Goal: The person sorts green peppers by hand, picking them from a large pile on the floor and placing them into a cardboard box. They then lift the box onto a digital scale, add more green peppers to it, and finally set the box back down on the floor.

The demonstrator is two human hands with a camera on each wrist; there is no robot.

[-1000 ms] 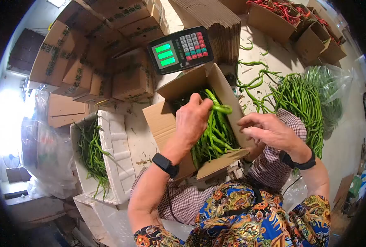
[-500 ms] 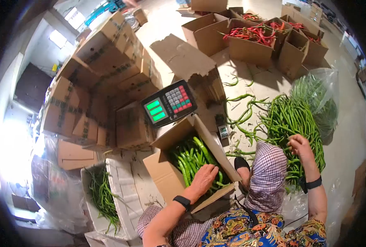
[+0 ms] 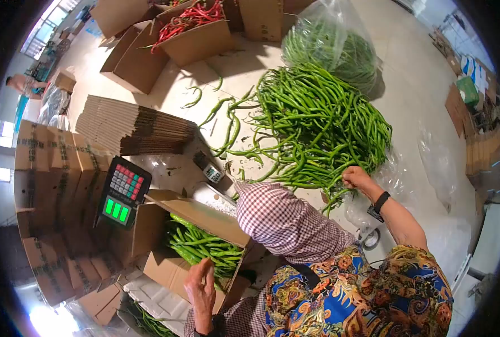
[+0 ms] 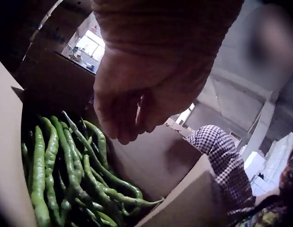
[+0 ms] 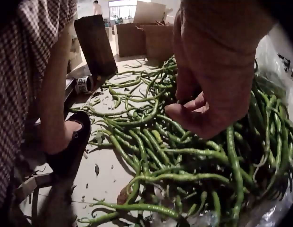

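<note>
My left hand (image 3: 200, 283) hangs over the near side of an open cardboard box (image 3: 208, 220), its fingers loosely bent with nothing seen between them. Long green chili peppers (image 3: 202, 244) fill the box, lying roughly side by side. In the left wrist view the fingertips hover above the inner wall, beside the peppers (image 4: 66, 170). My right hand (image 3: 358, 178) is at the near edge of a large heap of green chili peppers (image 3: 323, 112) on the floor. The right wrist view shows its fingers (image 5: 198, 105) bent just over the heap, no pepper visible between thumb and fingers.
A digital scale display (image 3: 123, 191) stands beside the box. Flattened cardboard (image 3: 132, 126) and stacked cartons (image 3: 59, 185) lie left. Boxes of red chilies (image 3: 191, 25) stand at the back. A clear bag of green produce (image 3: 331, 50) sits behind the heap; loose peppers (image 3: 227, 132) litter the floor.
The head view has turned right toward the heap. My left hand first placed peppers in the box, then lifted away from them. My right hand moved from beside the box to the heap.
</note>
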